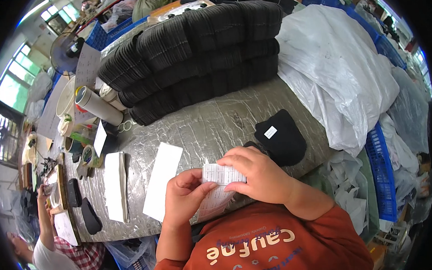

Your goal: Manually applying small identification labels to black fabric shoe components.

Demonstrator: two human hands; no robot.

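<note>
Head view, hands: The left hand (184, 193) pinches the left end of a small printed white sheet (222, 174) between thumb and bent forefinger, with no gap at the tips. The right hand (262, 174) grips the right end — fingers along the upper edge, thumb at the lower — and is likewise closed on it. The printed white sheet is therefore suspended between both hands, just in front of the torso and above the near edge of the table (201, 131). Gripping at both ends appears to keep the thin paper taut and its printed face turned upward. A further printed portion (214, 205) shows below the thumbs; whether it belongs to the same sheet cannot be told.

Head view, surroundings: A flat black piece (286, 144) lies just beyond the right hand, a small white label (270, 132) on its upper face, where it can be read from above. Left of the hands lie a blank white sheet (162, 181) and a folded white stack (116, 187), flat and presumably within easy reach. Long rows of black pieces (193, 49) stand across the far side — packed tightly on edge, probably so that they support one another. A white flask (99, 106) stands near their left end. A large white plastic bag (338, 71) bulges at the right.
</note>
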